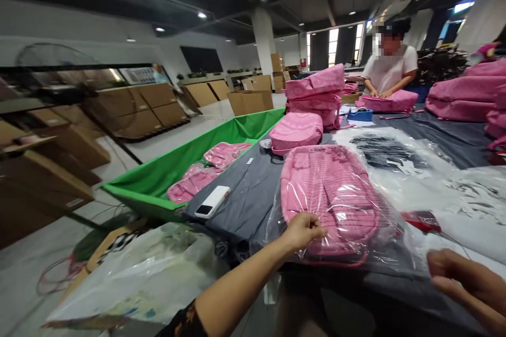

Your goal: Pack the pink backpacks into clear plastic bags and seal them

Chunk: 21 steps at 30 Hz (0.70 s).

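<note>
A pink backpack (pixel 330 195) lies flat inside a clear plastic bag (pixel 395 250) at the table's front edge. My left hand (pixel 304 231) rests over its lower left part, fingers pinched on the plastic. To the right, my right hand (pixel 466 281) hovers beside the bag's loose edge, somewhat blurred. Its fingers look apart and nothing shows between them. Just beyond the wrapped backpack sits a pink backpack without plastic (pixel 296 131), and behind that rises a stack of pink backpacks (pixel 316 97).
A green bin (pixel 138 181) left of the table holds wrapped pink bags. On the dark tablecloth lie a white device (pixel 212 201), a blue tape dispenser (pixel 359 115) and clear plastic sheets (pixel 399 152). Across the table a person (pixel 391 68) handles another pink bag.
</note>
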### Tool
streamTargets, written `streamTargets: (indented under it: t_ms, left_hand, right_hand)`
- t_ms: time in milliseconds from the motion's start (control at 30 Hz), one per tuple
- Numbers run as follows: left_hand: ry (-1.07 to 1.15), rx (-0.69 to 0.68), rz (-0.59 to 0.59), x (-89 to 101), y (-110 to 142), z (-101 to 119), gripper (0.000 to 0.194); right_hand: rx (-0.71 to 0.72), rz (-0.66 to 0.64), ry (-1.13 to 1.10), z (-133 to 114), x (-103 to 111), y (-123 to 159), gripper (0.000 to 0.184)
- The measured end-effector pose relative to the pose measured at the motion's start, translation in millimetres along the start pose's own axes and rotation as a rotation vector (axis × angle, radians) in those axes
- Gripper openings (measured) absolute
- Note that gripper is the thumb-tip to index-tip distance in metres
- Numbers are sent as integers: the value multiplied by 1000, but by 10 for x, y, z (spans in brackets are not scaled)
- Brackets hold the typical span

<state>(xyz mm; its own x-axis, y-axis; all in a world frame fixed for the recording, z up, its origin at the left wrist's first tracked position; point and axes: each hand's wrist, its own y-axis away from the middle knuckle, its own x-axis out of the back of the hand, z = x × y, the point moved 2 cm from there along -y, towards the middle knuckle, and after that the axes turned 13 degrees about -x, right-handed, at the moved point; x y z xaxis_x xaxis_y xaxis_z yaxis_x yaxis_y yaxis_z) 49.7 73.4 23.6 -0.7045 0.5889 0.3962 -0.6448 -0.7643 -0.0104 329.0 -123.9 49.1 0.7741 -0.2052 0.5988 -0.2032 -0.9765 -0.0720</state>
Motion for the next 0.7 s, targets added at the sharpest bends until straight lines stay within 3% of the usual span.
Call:
streamTargets:
  t_ms: [100,167,267,333,467,533,700]
  left_hand:
    - [-1,8,7,-8,4,-5,22]
    - [-4,3,13,-11,7,11,24]
    - [-37,-16,13,-5,8,46,25]
    - [-67,-26,9,2,10,65,25]
    - [-77,-13,10,4,9,62,24]
    - [-74,-9,9,-2,-5,48,24]
    - [-116,-56,-36,20,13,67,23]
  right_hand:
    - [315,-298,375,-577,-181,-584,37]
    - [413,-360,608,-754,-375,-916,28]
    - [412,-387,817,-715,-576,-1289,11]
    - [338,-362,824,-591,-556,-1438,11]
    - [68,-121,653,-360,-293,-1418,33]
    - [60,-45,548,-325,-268,-1253,34]
    - [101,-195,547,-388,-623,-980,27]
